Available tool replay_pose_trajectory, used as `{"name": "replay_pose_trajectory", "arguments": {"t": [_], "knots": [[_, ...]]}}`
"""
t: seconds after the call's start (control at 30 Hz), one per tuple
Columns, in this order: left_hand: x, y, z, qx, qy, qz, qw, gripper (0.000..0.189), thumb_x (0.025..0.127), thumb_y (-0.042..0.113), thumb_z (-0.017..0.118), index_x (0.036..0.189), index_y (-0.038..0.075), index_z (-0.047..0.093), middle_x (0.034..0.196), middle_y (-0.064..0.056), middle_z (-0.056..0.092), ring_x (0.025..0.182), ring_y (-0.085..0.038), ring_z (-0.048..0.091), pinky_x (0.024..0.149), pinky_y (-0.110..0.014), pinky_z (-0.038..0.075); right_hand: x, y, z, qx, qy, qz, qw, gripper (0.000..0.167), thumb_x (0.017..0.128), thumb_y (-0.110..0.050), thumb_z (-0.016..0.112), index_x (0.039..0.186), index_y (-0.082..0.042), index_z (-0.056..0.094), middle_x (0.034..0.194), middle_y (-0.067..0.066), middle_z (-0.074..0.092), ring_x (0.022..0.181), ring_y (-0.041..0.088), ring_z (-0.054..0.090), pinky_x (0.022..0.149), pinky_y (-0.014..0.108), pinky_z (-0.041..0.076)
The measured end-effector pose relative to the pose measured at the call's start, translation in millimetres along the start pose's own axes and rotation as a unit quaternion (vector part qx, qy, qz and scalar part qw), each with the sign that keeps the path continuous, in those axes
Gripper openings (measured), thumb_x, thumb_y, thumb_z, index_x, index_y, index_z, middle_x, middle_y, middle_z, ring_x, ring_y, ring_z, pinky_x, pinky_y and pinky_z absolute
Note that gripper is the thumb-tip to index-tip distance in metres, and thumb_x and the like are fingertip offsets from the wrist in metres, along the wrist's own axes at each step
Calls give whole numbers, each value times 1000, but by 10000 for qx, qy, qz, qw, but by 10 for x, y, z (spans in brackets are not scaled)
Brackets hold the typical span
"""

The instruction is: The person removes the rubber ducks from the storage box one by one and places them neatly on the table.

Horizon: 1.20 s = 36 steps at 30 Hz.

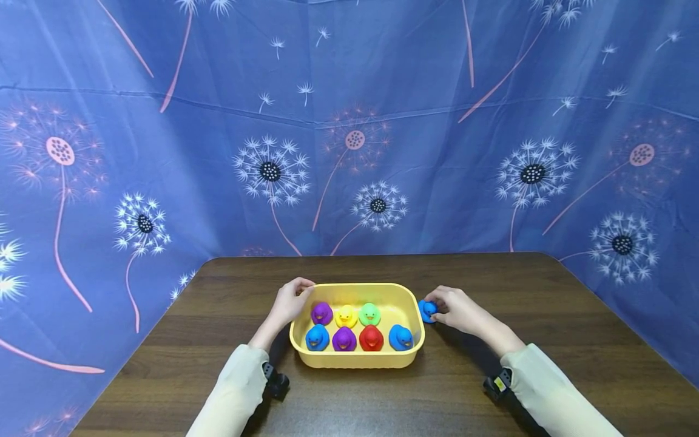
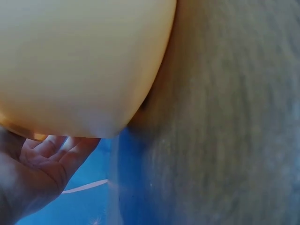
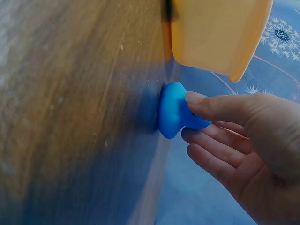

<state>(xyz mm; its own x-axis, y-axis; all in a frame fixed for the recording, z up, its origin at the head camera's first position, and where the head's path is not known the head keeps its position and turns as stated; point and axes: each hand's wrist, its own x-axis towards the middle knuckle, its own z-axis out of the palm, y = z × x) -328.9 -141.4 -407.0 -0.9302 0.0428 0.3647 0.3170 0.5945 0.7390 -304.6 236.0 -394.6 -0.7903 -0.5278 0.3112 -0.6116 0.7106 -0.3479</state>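
Observation:
A yellow plastic tub stands mid-table with several rubber ducks in it. At its back left corner my left hand grips the rim; in the left wrist view, the fingers reach behind the tub's wall and the thumb is mostly hidden. Just right of the tub, my right hand pinches a blue rubber duck between thumb and fingers. The right wrist view shows this blue duck with its base close to the tabletop, and the thumb pressing its side.
Inside the tub, a purple duck, a yellow duck and a green duck form the back row. Blue, purple and red ducks sit in front, with another blue duck at right. A patterned blue cloth hangs behind the wooden table.

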Motion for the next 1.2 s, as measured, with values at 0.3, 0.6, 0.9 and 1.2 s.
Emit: {"name": "replay_pose_trajectory", "arguments": {"t": [0.3, 0.6, 0.9, 1.2], "knots": [[0, 4, -7, -128, -19, -135, 9998, 15, 90, 13, 59, 98, 2, 66, 87, -13, 70, 82, -22, 61, 74, -32, 45, 15, 12, 14, -64, 33, -4, 10000, 29, 73, 0, 75, 100, 3, 65, 93, 9, 63, 81, 20, 64, 71, 31, 54], [-6, -18, 5, -238, -59, -158, 9996, 15, 91, 11, 58, 98, 0, 64, 85, -14, 69, 79, -19, 59, 72, -29, 44, -1, -18, -35, 50, -16, 70, 10000, 39, 74, -4, 76, 109, 5, 61, 100, 13, 63, 88, 25, 63, 75, 37, 53], [-18, -29, 3, -366, -67, -227, 9990, 15, 91, 12, 59, 98, 1, 64, 83, -13, 68, 73, -13, 54, 68, -26, 41, 23, -95, -162, -229, 209, -97, 9995, 36, 77, -2, 72, 111, 4, 62, 101, 14, 65, 93, 29, 63, 80, 43, 51], [-14, -15, -3, -395, -69, -283, 9988, 15, 91, 14, 59, 99, 2, 65, 86, -13, 69, 77, -16, 55, 71, -27, 41, 134, -208, -202, -222, 524, -303, 9979, 37, 78, -7, 73, 113, 1, 62, 100, 13, 67, 88, 25, 64, 79, 40, 52]]}}
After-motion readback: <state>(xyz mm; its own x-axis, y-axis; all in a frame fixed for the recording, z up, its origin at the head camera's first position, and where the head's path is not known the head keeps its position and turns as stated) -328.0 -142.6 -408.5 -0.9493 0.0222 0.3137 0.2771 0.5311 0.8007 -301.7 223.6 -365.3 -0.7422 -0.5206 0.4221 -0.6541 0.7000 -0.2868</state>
